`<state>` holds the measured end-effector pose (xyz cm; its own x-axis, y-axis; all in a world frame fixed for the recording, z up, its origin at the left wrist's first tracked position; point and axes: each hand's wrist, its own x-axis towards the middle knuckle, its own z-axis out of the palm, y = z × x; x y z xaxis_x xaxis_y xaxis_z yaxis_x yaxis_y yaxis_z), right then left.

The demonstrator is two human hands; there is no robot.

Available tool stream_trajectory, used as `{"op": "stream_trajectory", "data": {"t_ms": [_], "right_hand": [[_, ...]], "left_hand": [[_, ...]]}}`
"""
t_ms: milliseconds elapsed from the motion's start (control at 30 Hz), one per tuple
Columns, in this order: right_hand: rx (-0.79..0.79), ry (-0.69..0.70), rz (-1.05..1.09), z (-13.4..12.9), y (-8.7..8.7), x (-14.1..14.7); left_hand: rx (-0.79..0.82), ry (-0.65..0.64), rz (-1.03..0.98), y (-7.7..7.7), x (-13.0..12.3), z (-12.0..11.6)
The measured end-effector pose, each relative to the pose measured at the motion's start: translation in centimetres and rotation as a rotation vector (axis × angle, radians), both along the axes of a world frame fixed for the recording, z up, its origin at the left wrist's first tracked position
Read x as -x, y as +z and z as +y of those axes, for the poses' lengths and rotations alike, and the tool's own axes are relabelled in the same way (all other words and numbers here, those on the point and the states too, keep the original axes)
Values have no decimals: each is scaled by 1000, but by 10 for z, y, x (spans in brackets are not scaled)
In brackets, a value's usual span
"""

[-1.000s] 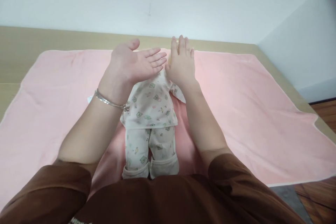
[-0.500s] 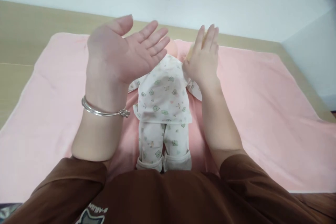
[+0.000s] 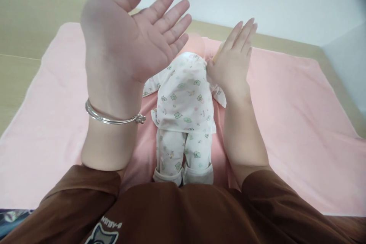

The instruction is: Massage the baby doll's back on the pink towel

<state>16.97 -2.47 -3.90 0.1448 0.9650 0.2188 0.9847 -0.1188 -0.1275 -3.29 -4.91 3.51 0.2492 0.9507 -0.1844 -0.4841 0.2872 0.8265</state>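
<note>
My left hand (image 3: pixel 126 42) is raised with the palm showing and its fingers spread, holding nothing. My right hand (image 3: pixel 231 63) shows its back, fingers stretched out, near the doll's shoulder. A small yellowish patch (image 3: pixel 220 50) shows behind the right hand's thumb side; what it is I cannot make out. Between my forearms lies a baby doll in a white printed top (image 3: pixel 185 95) and matching trousers (image 3: pixel 197 150) with turned-up cuffs. A rounded pink part (image 3: pixel 196 44) shows above the collar, partly hidden by my left hand.
A pink blanket (image 3: pixel 286 122) lies under the doll, spread over a pale wooden surface (image 3: pixel 25 42). A white wall (image 3: pixel 271 0) stands behind it. Something dark and shiny (image 3: pixel 13 219) shows at the lower left. A silver bracelet (image 3: pixel 114 120) circles my left wrist.
My left hand has come up and looks larger, nearer the camera. My right hand has shifted slightly right and up. The doll appears a little farther right as the view moves.
</note>
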Motion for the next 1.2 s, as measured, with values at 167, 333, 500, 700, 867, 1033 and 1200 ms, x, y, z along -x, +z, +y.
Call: {"op": "stream_trajectory", "data": {"t_ms": [167, 333, 500, 700, 867, 1033, 1200], "right_hand": [[111, 21, 117, -6, 11, -4], [145, 18, 183, -17, 23, -5], [162, 159, 233, -53, 54, 10], [-30, 454, 268, -96, 71, 25], [-56, 612, 274, -116, 65, 29], [-114, 684, 277, -126, 65, 36], [-163, 690, 260, -126, 66, 38]], "left_hand": [[164, -1, -310, 4, -7, -5], [178, 11, -290, 2, -10, -7], [189, -115, -343, 2, -14, -14], [248, -118, -327, 11, -20, -32], [347, -142, -434, 18, -24, -42], [190, -362, -499, 12, -21, -44], [54, -471, -415, 7, -22, -48]]}}
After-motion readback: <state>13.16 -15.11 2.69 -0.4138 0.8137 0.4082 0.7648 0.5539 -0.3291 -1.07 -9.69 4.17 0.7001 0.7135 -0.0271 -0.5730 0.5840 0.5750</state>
